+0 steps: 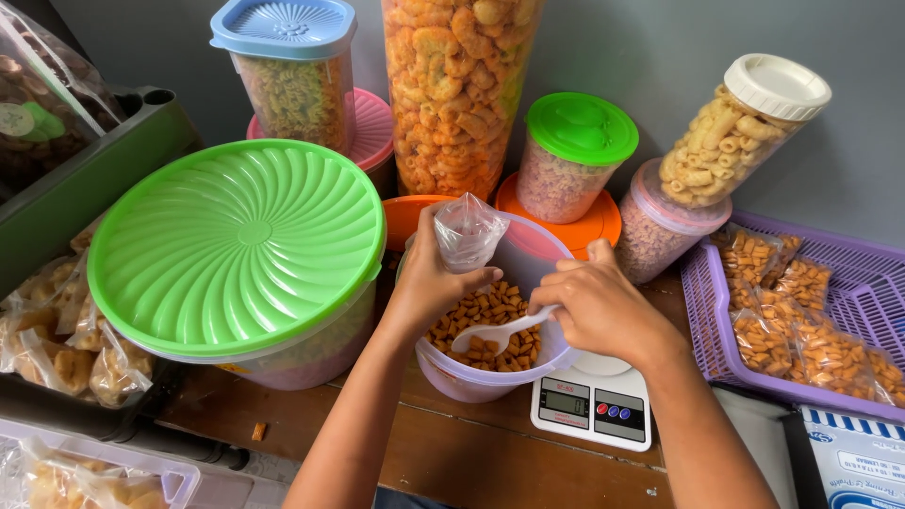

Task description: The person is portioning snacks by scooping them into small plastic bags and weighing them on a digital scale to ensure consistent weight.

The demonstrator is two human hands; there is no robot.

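My left hand (429, 278) grips a small clear plastic bag (467, 229) by its neck, holding it over an open round tub (471, 382) of small orange-brown snack pieces (490, 306). My right hand (599, 306) holds a white plastic spoon (495, 335) by its handle, with the bowl of the spoon resting on the snacks inside the tub. The tub stands partly on a small white digital scale (594, 403).
A large tub with a green ribbed lid (236, 240) stands at the left. Several lidded jars of snacks line the back wall (575, 155). A purple basket (702, 330) at the right holds filled snack bags. More bagged snacks (57, 349) lie at the far left.
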